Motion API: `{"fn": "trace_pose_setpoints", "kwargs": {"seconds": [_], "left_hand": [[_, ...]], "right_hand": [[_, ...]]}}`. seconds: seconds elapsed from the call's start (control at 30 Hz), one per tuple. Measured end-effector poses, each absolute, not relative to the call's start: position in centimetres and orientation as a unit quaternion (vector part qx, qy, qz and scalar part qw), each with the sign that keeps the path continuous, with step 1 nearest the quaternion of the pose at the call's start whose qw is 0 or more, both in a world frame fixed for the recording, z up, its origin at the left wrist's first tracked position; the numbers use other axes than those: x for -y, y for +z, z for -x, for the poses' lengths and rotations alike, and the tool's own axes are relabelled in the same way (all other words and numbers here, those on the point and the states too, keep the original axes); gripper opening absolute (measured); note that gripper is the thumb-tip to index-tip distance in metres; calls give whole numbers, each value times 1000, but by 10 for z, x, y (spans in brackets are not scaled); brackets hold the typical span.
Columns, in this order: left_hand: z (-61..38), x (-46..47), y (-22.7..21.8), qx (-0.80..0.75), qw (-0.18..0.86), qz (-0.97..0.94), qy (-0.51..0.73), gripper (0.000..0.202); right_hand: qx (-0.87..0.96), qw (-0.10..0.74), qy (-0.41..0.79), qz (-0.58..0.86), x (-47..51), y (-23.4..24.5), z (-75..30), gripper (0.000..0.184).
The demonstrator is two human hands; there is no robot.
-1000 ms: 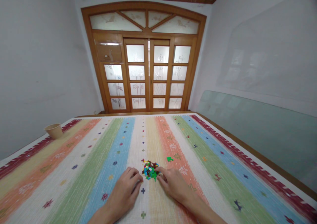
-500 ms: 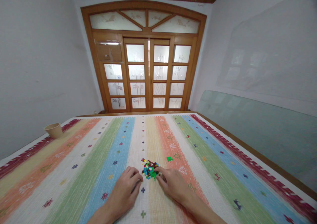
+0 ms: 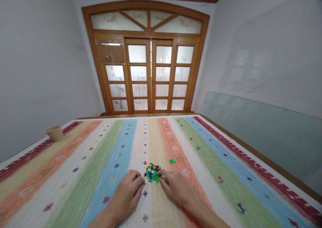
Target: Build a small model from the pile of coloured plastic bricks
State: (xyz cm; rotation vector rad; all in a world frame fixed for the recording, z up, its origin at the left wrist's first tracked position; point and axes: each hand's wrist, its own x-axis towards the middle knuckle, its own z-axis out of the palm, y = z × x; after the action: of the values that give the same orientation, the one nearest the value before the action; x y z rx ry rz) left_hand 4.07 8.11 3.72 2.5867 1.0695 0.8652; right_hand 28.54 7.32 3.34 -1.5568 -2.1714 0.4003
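A small heap of tiny plastic bricks [image 3: 152,173] in green, blue, dark red and other colours lies on the striped woven mat [image 3: 75,174], near the middle. My left hand [image 3: 125,195] rests on the mat with curled fingers at the heap's left edge. My right hand [image 3: 176,187] lies against its right side, fingertips touching the pieces. Whether either hand grips a piece is hidden. A separate green brick [image 3: 172,161] sits just beyond my right hand.
A tan cup [image 3: 54,133] stands near the mat's far left edge. A large glass pane [image 3: 261,137] leans along the right side, beyond the mat's edge. Wooden glazed doors [image 3: 148,73] stand past the far end.
Both hands stay at the heap with no clear shift. The whole view has moved slightly, and the heap looks much the same.
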Motion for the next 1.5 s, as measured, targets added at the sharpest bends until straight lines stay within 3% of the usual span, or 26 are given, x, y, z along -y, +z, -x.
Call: {"fn": "trace_pose_setpoints", "kwargs": {"seconds": [0.5, 0.97, 1.5], "left_hand": [[-41, -81, 37, -359, 105, -875, 307, 17], [-41, -82, 37, -361, 109, -877, 298, 17], [-41, -82, 37, -361, 111, -873, 310, 17]], "right_hand": [[796, 258, 160, 524, -72, 32, -288, 25], [832, 198, 143, 497, -70, 32, -287, 29], [837, 199, 173, 479, -67, 37, -287, 19]]}}
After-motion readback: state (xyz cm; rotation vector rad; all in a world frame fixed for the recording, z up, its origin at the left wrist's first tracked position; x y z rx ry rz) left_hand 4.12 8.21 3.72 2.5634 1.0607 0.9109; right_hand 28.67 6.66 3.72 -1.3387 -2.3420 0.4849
